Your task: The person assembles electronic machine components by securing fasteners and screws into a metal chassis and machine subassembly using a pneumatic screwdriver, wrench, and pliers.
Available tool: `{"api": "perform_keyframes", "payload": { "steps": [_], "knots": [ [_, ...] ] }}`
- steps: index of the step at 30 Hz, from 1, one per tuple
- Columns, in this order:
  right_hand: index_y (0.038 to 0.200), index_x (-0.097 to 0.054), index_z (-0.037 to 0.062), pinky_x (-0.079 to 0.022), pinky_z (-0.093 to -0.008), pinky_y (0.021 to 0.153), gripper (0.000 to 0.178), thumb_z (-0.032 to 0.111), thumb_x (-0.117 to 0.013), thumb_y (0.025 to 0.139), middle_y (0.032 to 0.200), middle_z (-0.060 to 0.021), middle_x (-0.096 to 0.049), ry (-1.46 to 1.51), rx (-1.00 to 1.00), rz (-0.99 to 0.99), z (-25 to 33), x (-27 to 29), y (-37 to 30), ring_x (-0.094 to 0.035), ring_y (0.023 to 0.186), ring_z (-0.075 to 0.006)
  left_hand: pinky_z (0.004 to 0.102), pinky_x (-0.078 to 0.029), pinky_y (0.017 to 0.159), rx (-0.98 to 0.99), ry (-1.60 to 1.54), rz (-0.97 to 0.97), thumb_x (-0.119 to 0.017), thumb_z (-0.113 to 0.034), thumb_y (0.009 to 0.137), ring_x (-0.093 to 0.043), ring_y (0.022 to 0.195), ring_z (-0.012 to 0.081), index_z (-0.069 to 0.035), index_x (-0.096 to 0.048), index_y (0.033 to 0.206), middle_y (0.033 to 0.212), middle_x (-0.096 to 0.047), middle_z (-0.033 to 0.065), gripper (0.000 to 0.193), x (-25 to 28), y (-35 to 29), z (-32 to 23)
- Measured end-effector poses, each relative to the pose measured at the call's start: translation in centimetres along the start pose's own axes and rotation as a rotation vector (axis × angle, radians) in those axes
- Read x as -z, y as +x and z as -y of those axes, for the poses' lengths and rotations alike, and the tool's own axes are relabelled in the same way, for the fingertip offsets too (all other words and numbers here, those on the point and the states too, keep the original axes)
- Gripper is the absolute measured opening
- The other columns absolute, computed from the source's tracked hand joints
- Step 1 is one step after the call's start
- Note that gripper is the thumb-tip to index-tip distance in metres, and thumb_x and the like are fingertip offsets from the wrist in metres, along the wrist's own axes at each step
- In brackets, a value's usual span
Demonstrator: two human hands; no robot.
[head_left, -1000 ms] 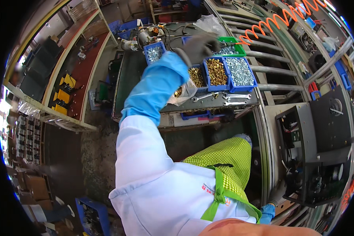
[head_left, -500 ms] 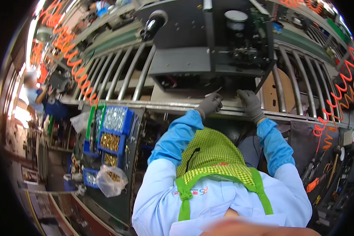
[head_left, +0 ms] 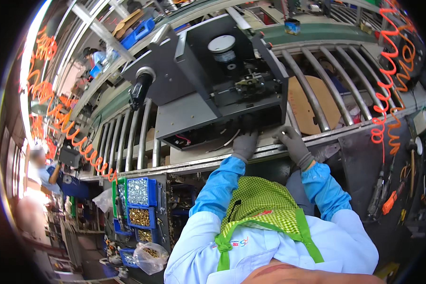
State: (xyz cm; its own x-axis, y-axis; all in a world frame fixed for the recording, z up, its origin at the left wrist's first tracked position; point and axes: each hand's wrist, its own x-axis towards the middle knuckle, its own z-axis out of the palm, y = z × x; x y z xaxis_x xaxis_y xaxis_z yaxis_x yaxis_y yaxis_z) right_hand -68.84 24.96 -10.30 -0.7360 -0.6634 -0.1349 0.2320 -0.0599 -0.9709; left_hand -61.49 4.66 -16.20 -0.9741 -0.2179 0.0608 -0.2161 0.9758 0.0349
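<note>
A large grey and black metal housing [head_left: 208,90] lies on a roller conveyor [head_left: 345,80], its open side with wires and a round white part facing me. My left hand [head_left: 245,144], in a grey glove and blue sleeve cover, grips the housing's near lower edge with its fingers reaching into the opening. My right hand [head_left: 292,142], gloved the same way, is curled around the near right corner, just above the conveyor's front rail [head_left: 194,165]. My green checked apron [head_left: 262,203] fills the lower middle.
Blue bins of screws [head_left: 141,203] stack at lower left, above a plastic bag [head_left: 149,258]. Orange coiled hoses [head_left: 386,71] hang right and left. Hand tools [head_left: 388,203] hang at right. A cardboard sheet [head_left: 312,104] lies under the rollers. Another person [head_left: 40,165] stands far left.
My view swung from the screw bins to the housing. My left hand left the bins and joined the right at the housing's near edge; the housing now sits turned, its left end farther away.
</note>
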Motion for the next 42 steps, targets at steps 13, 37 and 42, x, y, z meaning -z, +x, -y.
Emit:
{"api": "perform_keyframes", "payload": {
  "steps": [13, 37, 42],
  "knots": [
    [0.105, -0.054, 0.0079, -0.046, -0.0222, 0.060, 0.017, 0.013, -0.058, 0.090, 0.082, -0.0016, -0.057, 0.526, -0.146, -0.014, -0.3, -0.4, 3.3, -0.057, 0.071, -0.0109, 0.0479, -0.049, 0.070, 0.063, -0.369, -0.288, -0.057, -0.020, 0.085, -0.058, 0.085, 0.0418, -0.012, -0.053, 0.112, 0.101, -0.057, 0.0220, 0.028, 1.0, -0.8, 2.9],
    [0.122, -0.052, 0.0051, -0.033, -0.0451, 0.103, 0.043, 0.021, -0.056, 0.083, 0.125, -0.0217, -0.050, -1.122, 0.770, -0.029, -4.1, -1.1, 15.8, -0.044, 0.118, -0.0388, 0.0468, -0.043, 0.074, -0.183, 0.081, -0.719, -0.073, -0.032, 0.065, -0.054, 0.089, 0.0364, -0.020, -0.056, 0.116, 0.096, -0.055, 0.0168, 0.055, 15.3, 6.6, 3.1],
    [0.116, -0.057, 0.0071, -0.035, -0.0467, 0.099, 0.036, 0.020, -0.056, 0.082, 0.116, -0.0203, -0.054, -1.237, 0.989, -0.104, -4.7, -0.3, 17.1, -0.048, 0.112, -0.0381, 0.0465, -0.043, 0.075, -0.084, -0.003, -0.700, -0.071, -0.035, 0.068, -0.055, 0.087, 0.0344, -0.025, -0.051, 0.127, 0.097, -0.055, 0.0151, 0.063, 15.3, 7.2, 2.5]
  ]
}}
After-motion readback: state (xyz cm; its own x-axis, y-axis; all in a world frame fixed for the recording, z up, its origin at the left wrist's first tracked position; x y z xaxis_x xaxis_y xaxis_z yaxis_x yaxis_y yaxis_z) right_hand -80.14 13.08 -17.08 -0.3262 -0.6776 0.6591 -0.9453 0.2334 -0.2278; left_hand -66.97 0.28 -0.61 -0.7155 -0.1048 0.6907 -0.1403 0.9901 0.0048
